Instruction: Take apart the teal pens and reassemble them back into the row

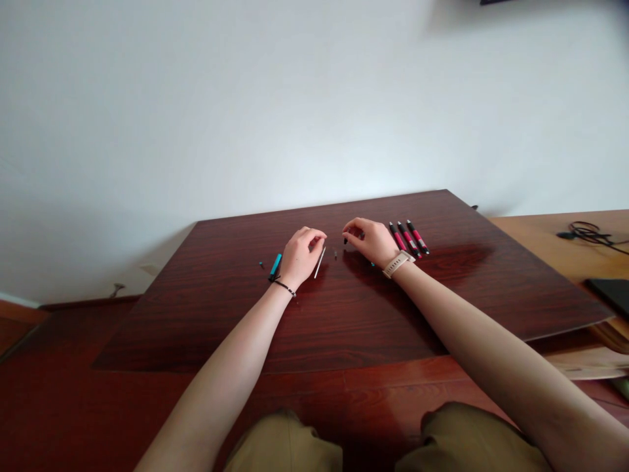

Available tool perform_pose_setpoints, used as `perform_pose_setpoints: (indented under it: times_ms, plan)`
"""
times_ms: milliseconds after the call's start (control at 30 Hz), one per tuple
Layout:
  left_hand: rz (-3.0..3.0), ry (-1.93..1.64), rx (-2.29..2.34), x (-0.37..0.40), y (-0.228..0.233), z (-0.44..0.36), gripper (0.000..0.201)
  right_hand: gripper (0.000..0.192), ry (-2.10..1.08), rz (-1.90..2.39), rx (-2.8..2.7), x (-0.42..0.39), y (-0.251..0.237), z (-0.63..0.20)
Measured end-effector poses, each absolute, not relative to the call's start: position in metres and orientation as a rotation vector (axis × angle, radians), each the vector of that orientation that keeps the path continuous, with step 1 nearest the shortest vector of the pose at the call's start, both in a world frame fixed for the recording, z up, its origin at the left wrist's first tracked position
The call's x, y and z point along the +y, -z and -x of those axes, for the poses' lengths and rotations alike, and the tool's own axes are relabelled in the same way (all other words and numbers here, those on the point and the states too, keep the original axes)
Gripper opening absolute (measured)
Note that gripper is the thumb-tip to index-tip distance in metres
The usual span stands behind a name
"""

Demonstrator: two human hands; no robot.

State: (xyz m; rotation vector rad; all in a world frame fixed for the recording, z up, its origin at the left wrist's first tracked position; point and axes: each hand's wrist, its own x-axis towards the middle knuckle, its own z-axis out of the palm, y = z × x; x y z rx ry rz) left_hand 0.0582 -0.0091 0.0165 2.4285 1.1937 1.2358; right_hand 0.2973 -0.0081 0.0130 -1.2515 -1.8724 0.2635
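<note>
Left hand (301, 252) curled, holding nothing clear; white refill (320, 262) just right of it, pointing away. Right hand (371, 239) pinches small dark part (345, 240).

Three red-and-black pens (409, 238) lie side by side on the dark wooden tabletop (354, 314), just right of the right grip. Well apart to the right, a black cable (587, 232) coils on a lighter surface, beside a dark flat object (609, 292).
</note>
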Motion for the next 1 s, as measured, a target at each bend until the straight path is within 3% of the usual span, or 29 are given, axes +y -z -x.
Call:
perform_pose_setpoints:
  times_ms: [500,733,833,1000]
  plan:
    - [-2.459,-1.162,1.248,-0.009,-0.014,-0.059,0.016,0.048,-0.368,1.343,-2.011,0.001,0.002,-0.303]
    - [-2.529,-0.989,1.445,-0.010,-0.012,-0.058,0.005,0.057,-0.330,1.243,-2.024,-0.001,-0.001,-0.302]
    - [-2.600,-0.896,1.533,-0.013,-0.013,-0.059,0.010,0.053,-0.313,1.200,-2.052,0.000,0.000,-0.301]
    - [-2.632,-0.851,1.568,-0.014,-0.015,-0.061,0.010,0.023,-0.309,1.187,-2.177,0.001,0.003,-0.300]
